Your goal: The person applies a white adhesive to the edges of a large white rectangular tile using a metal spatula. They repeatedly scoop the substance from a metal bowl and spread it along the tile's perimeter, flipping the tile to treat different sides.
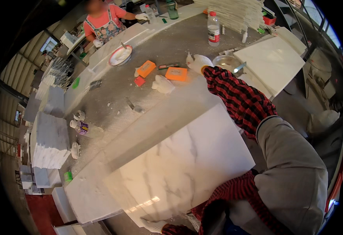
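A white marble slab with grey veins (179,164) slants across the near side of the worktable. At its lower edge is my left hand (154,225) in a white glove, closed on the slab's rim, fingers mostly hidden beneath. My right hand (201,62), also white-gloved below a red-and-black checked sleeve, reaches over the far side of the table. Its fingers look bent together; what they hold, if anything, is unclear. Just right of it sits a metal bowl (223,59) with a blade-like tool (240,67) leaning on its rim. Orange blocks (176,73) and a crumpled white cloth (163,84) lie to its left.
A scraper (134,105) lies on the dusty table (112,88). A clear bottle (213,29) stands at the back; another bottle (86,129) lies at left. Stacked slabs (51,139) line the left. A white panel (271,64) is at right. Another person (105,23) works across the table.
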A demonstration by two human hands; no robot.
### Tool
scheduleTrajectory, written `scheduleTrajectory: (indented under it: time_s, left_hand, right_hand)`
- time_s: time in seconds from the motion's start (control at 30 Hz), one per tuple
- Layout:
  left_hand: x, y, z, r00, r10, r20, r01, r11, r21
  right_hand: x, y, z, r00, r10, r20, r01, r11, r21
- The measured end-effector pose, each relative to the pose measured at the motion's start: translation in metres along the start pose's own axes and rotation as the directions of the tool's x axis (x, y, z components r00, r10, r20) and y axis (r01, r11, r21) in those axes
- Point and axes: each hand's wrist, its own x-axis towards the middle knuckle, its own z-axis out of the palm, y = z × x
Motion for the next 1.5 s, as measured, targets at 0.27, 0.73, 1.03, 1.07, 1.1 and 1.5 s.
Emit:
scheduleTrajectory:
  time_s: [0.27,0.73,1.03,1.07,1.1,1.5]
  left_hand:
    - [0.087,-0.089,-0.050,0.838,0.419,0.349,-0.541,0.554,0.633]
    - [0.042,-0.004,-0.004,0.938,0.236,0.252,-0.235,0.971,-0.036]
    - [0.112,0.022,0.082,0.988,0.131,0.076,-0.138,0.985,0.103]
    - [0.114,0.024,0.077,0.988,0.153,0.029,-0.156,0.967,0.202]
    - [0.124,0.021,0.067,0.984,0.179,-0.027,-0.163,0.940,0.299]
    - [0.076,0.075,0.148,0.287,0.536,0.794,-0.946,0.288,0.148]
  right_hand:
    - [-0.175,0.062,-0.112,0.942,-0.218,-0.254,0.293,0.904,0.313]
    - [-0.416,0.118,-0.075,0.711,0.195,0.675,-0.671,0.473,0.571]
    - [-0.473,0.109,-0.024,0.817,0.008,0.576,-0.575,0.083,0.814]
    - [-0.476,0.100,-0.023,0.715,-0.014,0.699,-0.651,-0.379,0.658]
    - [-0.469,0.076,-0.052,0.651,0.093,0.754,-0.741,-0.137,0.657]
    - [-0.461,0.053,-0.082,0.750,0.246,0.614,-0.649,0.450,0.614]
